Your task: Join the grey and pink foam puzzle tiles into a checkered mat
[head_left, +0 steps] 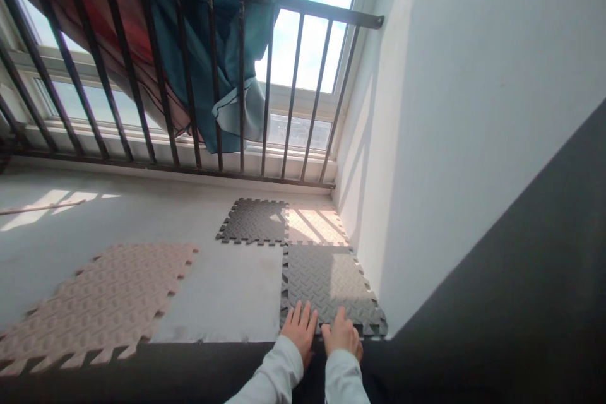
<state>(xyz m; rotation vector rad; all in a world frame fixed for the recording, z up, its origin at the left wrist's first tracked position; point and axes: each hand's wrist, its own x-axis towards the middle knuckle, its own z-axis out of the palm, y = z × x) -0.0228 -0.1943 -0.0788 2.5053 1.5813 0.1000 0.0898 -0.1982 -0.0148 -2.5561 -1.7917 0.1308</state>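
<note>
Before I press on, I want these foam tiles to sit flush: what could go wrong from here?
1. Both the left hand and right hand press only the near edge of the grey tile; its far teeth may stay unlocked against the pink tile.
2. That tile lies close to the wall, so it could buckle if pushed sideways.
3. The loose pink tile lies askew and apart, and may slide underfoot.

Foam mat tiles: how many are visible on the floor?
4: loose pink tile at left; dark tile by the railing; pink tile in the corner; dark tile under both hands.
</note>
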